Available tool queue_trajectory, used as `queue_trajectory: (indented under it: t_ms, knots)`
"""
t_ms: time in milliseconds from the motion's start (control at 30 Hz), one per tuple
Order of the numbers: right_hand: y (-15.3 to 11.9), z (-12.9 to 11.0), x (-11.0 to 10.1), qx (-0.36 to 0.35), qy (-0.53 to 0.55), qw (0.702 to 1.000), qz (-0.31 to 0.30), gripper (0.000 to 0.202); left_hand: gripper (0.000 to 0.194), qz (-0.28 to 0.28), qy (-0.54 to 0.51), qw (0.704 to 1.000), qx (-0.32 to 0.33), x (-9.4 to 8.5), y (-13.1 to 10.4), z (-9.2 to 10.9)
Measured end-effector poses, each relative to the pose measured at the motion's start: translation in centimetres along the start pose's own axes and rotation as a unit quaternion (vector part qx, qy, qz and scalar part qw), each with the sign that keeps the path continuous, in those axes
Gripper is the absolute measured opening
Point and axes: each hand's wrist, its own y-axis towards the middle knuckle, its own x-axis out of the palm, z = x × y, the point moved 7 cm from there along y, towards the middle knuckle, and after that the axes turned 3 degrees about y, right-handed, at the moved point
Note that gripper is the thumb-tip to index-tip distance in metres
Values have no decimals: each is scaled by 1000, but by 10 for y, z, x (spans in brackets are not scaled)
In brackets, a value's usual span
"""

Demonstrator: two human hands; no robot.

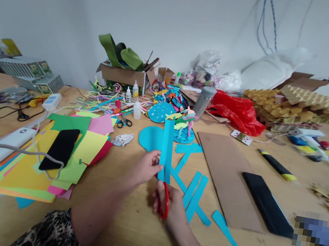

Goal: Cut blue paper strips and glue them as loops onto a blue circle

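Note:
Pinched in my left hand [147, 166] is a long blue paper strip [167, 140], held upright above the table and folded or doubled along its length. My right hand [173, 205] grips red-handled scissors [165, 203] at the lower end of the strip; their blades are mostly hidden by the paper and my fingers. Behind the strip lies a round blue paper piece [151, 137]. Several cut blue strips [195, 192] are scattered right of my hands. Beyond them stands a blue paper base [184, 135] with colourful paper shapes on it.
Coloured paper sheets [89, 152] with a black phone [60, 149] lie left. Cardboard [222, 171], a dark flat device [266, 204] and a yellow-black cutter [276, 165] lie right. Behind are glue bottles [137, 109], black scissors [124, 123], a grey flask [203, 102] and egg trays [288, 106].

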Motion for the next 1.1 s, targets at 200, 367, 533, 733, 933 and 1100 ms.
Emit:
queue_trajectory:
  t_ms: [200, 367, 533, 733, 933, 1100]
  knots:
    - [0, 4, 1, 4, 10, 1000, 5, 65, 38, 8, -26, 999, -21, 0, -1, -2]
    - [0, 8, 3, 13, -3, 1000, -16, 63, 36, 25, -38, 999, -26, -5, 0, 1]
    - [-1, 4, 5, 7, -16, 1000, -25, 65, 33, 27, -27, 999, -15, -7, 0, 4]
    - [0, 6, 5, 15, -3, 1000, -22, 65, 35, 23, -17, 1000, -10, -5, 2, 0]
    - [1, 6, 3, 14, -14, 1000, -16, 61, 37, 15, -15, 1000, -13, -4, 4, -5]
    - [-2, -1, 1, 5, -46, 999, -19, 57, 38, 18, -13, 1000, -8, -5, 4, -5]
